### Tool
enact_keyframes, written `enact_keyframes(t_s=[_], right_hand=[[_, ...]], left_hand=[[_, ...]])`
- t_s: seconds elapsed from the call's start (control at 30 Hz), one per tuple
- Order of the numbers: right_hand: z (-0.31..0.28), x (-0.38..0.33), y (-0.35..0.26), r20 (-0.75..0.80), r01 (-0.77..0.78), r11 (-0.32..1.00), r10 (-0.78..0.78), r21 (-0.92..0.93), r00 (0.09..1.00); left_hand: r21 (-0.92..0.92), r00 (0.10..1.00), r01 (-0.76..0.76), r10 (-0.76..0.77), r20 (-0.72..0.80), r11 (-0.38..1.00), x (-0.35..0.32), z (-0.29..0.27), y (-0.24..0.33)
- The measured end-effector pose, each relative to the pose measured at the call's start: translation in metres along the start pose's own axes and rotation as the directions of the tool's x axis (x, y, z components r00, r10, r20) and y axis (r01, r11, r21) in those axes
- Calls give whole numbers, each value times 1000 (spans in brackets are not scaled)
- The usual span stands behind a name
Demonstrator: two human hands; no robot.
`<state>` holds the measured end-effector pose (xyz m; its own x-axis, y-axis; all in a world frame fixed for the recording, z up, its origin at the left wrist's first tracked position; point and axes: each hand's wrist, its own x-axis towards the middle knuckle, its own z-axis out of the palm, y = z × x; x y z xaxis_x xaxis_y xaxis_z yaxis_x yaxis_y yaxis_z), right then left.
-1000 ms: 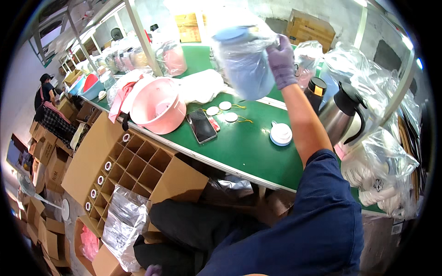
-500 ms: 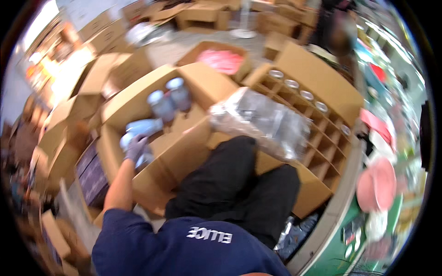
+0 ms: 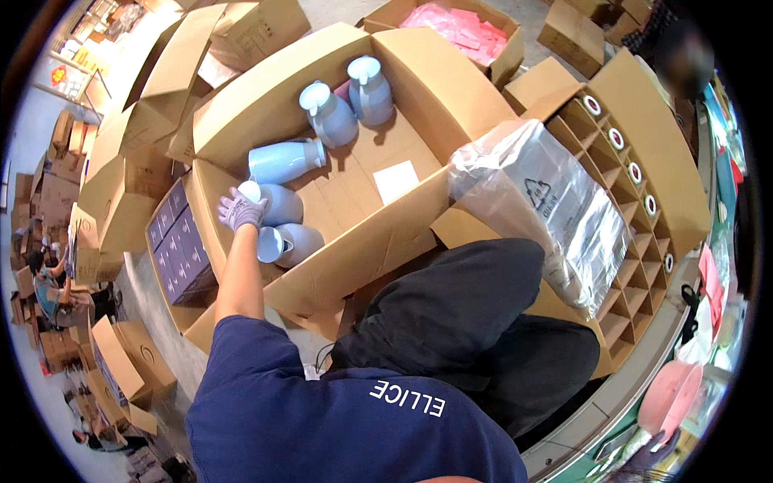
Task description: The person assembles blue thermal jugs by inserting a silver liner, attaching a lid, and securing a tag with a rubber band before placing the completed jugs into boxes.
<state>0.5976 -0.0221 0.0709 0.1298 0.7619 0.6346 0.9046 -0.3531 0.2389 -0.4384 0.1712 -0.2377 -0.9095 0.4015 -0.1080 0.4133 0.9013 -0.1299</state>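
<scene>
My left hand [image 3: 241, 210], in a pale purple-grey glove, reaches into a large open cardboard box [image 3: 326, 278]. Its fingers are spread at the mouth end of a light-blue jug [image 3: 282, 205] lying on its side. Just below the hand, a second light-blue jug [image 3: 299, 244] tilts with its open mouth toward the box's left wall. Another jug [image 3: 282, 163] lies above them, spout to the right. Two more, one jug [image 3: 334, 125] and its neighbour [image 3: 372, 101], stand near the far wall with handles showing. My right hand is out of view.
A white sheet [image 3: 395, 182] lies on the box floor. To the right, clear plastic wrap [image 3: 555, 213] covers part of a divided carton [image 3: 620, 278]. Dark blue boxes [image 3: 181, 249] sit at left, pink packets [image 3: 459, 30] beyond. A pink container [image 3: 670, 394] stands at right.
The whole view has shifted, so the boxes sit farther right and look sharper. My left hand's fingers now look more spread, still beside the jugs at the box's left end.
</scene>
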Motion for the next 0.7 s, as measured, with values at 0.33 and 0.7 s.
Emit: enact_keyframes(t_s=[0.33, 0.7], right_hand=[[44, 68, -250, 73, 206, 847, -275, 489, 959], [0, 13, -406, 182, -94, 307, -273, 947, 945]], left_hand=[[-130, 947, -157, 187, 261, 979, -77, 17, -41], [-709, 490, -697, 654, -576, -102, -271, -234, 11]])
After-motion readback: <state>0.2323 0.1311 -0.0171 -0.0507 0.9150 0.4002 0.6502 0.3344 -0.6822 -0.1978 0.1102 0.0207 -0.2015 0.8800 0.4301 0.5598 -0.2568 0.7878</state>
